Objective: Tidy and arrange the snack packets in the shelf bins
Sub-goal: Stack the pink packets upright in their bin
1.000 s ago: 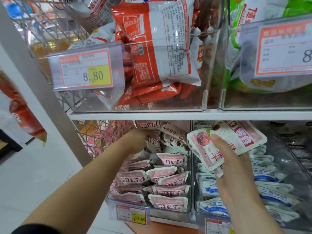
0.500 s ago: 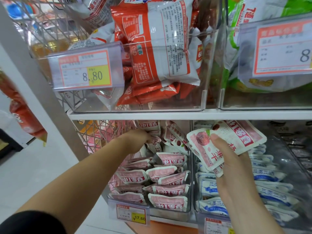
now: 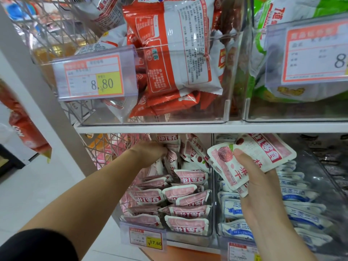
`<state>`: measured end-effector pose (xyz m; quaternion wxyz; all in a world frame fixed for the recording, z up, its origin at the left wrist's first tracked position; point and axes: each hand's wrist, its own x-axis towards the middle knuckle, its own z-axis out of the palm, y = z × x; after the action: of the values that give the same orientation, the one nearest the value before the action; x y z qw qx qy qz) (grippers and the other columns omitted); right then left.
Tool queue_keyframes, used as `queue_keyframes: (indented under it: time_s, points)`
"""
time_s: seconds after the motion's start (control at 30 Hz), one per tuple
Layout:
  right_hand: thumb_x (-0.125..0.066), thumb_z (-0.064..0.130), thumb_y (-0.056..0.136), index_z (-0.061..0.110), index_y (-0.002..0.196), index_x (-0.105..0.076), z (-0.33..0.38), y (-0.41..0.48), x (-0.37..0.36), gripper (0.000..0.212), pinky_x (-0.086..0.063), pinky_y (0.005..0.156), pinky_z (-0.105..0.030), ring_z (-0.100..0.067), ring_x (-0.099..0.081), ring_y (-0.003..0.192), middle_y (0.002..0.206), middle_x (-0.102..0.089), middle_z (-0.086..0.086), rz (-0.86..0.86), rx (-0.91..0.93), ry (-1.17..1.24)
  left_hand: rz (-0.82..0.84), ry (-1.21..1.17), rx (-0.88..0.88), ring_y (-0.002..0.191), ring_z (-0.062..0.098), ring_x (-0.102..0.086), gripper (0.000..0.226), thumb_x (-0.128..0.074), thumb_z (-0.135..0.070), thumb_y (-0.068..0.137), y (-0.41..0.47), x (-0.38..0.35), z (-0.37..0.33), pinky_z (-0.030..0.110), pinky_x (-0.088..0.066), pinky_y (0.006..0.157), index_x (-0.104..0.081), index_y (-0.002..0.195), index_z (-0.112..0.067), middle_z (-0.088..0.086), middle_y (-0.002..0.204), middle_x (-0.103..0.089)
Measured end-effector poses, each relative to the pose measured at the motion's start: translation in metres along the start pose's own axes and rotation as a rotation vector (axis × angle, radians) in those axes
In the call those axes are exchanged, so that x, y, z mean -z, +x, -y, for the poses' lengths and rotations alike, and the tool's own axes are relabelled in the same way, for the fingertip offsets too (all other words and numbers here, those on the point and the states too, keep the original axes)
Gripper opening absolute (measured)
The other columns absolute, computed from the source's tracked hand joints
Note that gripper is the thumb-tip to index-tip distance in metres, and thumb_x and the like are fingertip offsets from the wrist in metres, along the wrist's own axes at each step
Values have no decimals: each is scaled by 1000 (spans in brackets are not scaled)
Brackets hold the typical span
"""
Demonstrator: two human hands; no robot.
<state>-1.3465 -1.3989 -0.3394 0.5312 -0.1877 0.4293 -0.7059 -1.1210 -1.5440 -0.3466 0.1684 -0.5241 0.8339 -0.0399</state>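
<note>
1. Two hands are busy: the right hand [image 3: 258, 178] pinches a small stack of flat pink-and-white foil snack packets [image 3: 263, 153], thumb on top and fingers beneath.
2. The left hand [image 3: 150, 151] reaches among the upright packets [image 3: 192, 151] at the back of the clear plastic bin [image 3: 211, 213] below it. Its fingers are hidden, so its grip cannot be told.
3. It is best to part a gap there, then slide the stack in upright, labels forward, matching the front rows [image 3: 188, 210] nearer the wrists.

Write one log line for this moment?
left hand: deep in pink-packet bin, grip hidden | right hand: grips spare packets | bin: back packets jumbled
</note>
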Motion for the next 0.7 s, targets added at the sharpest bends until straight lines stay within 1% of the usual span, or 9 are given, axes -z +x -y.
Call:
queue_keyframes:
  time_s: [0.1, 0.17, 0.23, 0.3, 0.37, 0.47, 0.53, 0.63, 0.7]
  points:
    - [-72, 18, 70, 25, 118, -61, 0, 1, 0, 49, -50, 90, -35, -15, -68, 101, 107, -72, 4, -5, -3, -1, -4, -145, 60, 89, 22, -61, 24, -42, -21, 94, 7, -5, 4, 31, -48, 77, -65, 98, -15, 5, 96, -66]
    - [-72, 16, 74, 25, 115, -62, 0, 1, 1, 44, -50, 89, -35, -14, -68, 100, 106, -72, 5, 0, -2, -5, -70, -80, -22, 84, 20, -64, 23, -46, -23, 86, 6, -6, 9, 32, -50, 78, -69, 88, -19, 0, 89, -69]
    - [-71, 15, 75, 26, 114, -63, 0, 2, 1, 41, -50, 86, -34, -14, -69, 98, 104, -73, 5, 2, -2, -3, -60, -59, -109, 96, 16, -66, 22, -54, -26, 86, 2, -4, 6, 35, -50, 90, -71, 100, -25, -4, 104, -71]
    - [-71, 14, 76, 26, 113, -63, -1, 3, 1, 39, -50, 85, -33, -13, -69, 97, 104, -73, 5, 2, -3, -4, 11, -103, -92, 120, 18, -54, 36, -59, -26, 90, -3, 3, -3, 34, -43, 102, -60, 126, -25, -4, 131, -59]
    - [-72, 14, 76, 26, 110, -63, -1, 4, 1, 37, -51, 84, -33, -12, -69, 96, 104, -73, 4, -6, -3, 1, -39, -26, -48, 130, 17, -44, 47, -56, -25, 94, -9, 9, -10, 26, -39, 100, -45, 139, -28, -8, 144, -45]
    - [-72, 14, 75, 26, 106, -64, -1, 5, 2, 35, -51, 85, -34, -12, -69, 95, 102, -73, 4, -5, 1, 5, -60, -2, -44, 132, 17, -40, 56, -58, -37, 91, -14, 11, -14, 30, -40, 99, -37, 143, -33, -8, 151, -35]
    - [-72, 14, 76, 26, 106, -64, -1, 5, 2, 34, -51, 84, -33, -12, -69, 95, 102, -73, 5, -8, -3, 6, -81, 5, -59, 135, 16, -36, 57, -59, -45, 88, -14, 8, -13, 33, -39, 102, -39, 141, -37, -10, 153, -26]
    - [-72, 14, 76, 26, 107, -64, -3, 7, 3, 35, -51, 85, -33, -12, -69, 96, 101, -73, 5, -12, -10, 21, -188, 23, -97, 135, 16, -32, 46, -55, -48, 90, -16, 6, -11, 34, -31, 108, -48, 135, -40, -9, 149, -29]
    - [-72, 14, 76, 27, 107, -63, -3, 7, 3, 35, -51, 85, -34, -11, -69, 95, 102, -73, 6, -10, -2, 21, -218, 76, -35, 135, 17, -32, 47, -51, -49, 92, -15, 1, -7, 33, -26, 110, -48, 136, -35, -7, 148, -34]
